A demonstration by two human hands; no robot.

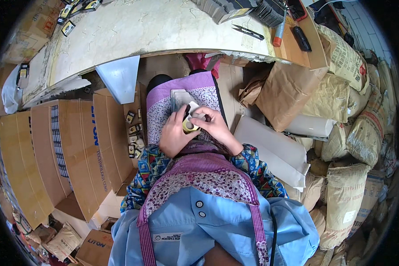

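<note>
Above my lap, both hands work on a small carton (191, 125) in black and yellow with white inner flaps. My left hand (173, 134) grips it from the left, fingers bent over its top. My right hand (215, 128) pinches it from the right, near the flaps. Part of the carton is hidden by my fingers. Just beyond my hands, a fanned stack of flat pale carton blanks (178, 96) rests on my purple flowered apron (157, 116).
An open cardboard box (113, 146) with several small cartons stands left. The worktable (164, 29) ahead bears thread snips (248, 32), an orange-ended tube (279, 34) and stacked dark blanks (269, 14). Brown paper (289, 94), white sheets (272, 148) and filled sacks (345, 201) crowd the right.
</note>
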